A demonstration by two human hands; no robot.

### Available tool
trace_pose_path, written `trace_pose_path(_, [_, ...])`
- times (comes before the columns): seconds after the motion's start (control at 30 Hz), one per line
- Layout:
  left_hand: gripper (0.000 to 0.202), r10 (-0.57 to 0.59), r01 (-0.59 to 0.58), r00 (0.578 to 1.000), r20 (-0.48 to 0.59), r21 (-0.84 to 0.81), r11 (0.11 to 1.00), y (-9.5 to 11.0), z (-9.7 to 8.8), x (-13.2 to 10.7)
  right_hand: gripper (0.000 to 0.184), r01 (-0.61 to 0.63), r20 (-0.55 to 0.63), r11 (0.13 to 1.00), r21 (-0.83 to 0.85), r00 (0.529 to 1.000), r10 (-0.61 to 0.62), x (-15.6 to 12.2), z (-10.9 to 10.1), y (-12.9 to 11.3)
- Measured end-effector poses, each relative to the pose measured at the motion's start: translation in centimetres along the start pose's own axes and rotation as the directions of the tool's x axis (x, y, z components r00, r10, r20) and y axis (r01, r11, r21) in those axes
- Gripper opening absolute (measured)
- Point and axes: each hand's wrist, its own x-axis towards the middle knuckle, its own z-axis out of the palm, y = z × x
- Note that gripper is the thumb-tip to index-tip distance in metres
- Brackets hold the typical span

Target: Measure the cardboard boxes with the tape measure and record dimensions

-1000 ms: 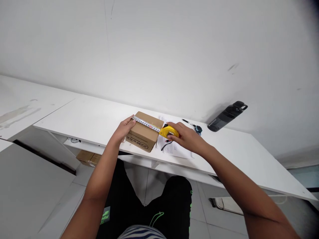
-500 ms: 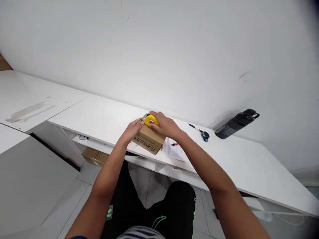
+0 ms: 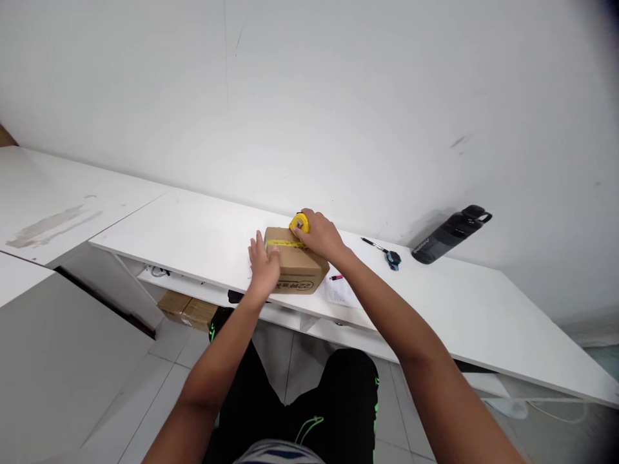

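Observation:
A brown cardboard box (image 3: 300, 261) with dark printing on its near side rests on the white tabletop (image 3: 207, 222). My right hand (image 3: 322, 235) grips a yellow tape measure (image 3: 299, 223) over the far right part of the box. From it a strip of yellow blade (image 3: 286, 243) lies out across the box top, toward the left edge. My left hand (image 3: 264, 265) is at the box's left side, fingers stretched out and apart, with the thumb by the top edge. Whether the left palm presses on the box I cannot tell.
Right of the box lie papers (image 3: 341, 293), a red pen (image 3: 336, 277), a black pen (image 3: 373, 245) and a dark blue gadget (image 3: 393, 260). A black bottle (image 3: 449, 235) stands near the wall. Cardboard boxes (image 3: 186, 309) sit below on the left.
The tape measure has moved right with my right hand, drawing out its yellow blade over the box. My left hand has let go of the tape end and spread open; the box has turned slightly.

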Motion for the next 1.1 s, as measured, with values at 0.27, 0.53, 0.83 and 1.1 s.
trace_pose_path(0.27, [0.063,-0.020,0.011,0.994,-0.106,-0.084,0.996,0.0,-0.9,0.1,0.043,0.130,0.044,0.988,-0.087,0.991,-0.127,1.7,0.4,-1.8])
trace_pose_path(0.53, [0.053,0.151,0.145,0.825,0.544,-0.462,0.875,-2.1,-0.8,8.5,0.034,0.151,0.049,0.981,-0.121,0.988,-0.146,0.1,-0.8,-1.4])
trace_pose_path(0.83, [0.045,0.125,0.154,0.853,0.506,-0.474,0.867,-2.4,0.2,8.2,0.038,0.078,0.041,0.986,-0.146,0.996,-0.073,0.2,-0.7,-1.4])
trace_pose_path(1.1, [0.052,0.154,0.173,0.837,0.526,-0.520,0.837,-2.3,0.2,8.2,0.038,0.012,0.026,0.989,-0.149,1.000,-0.008,0.8,-1.4,-1.6])
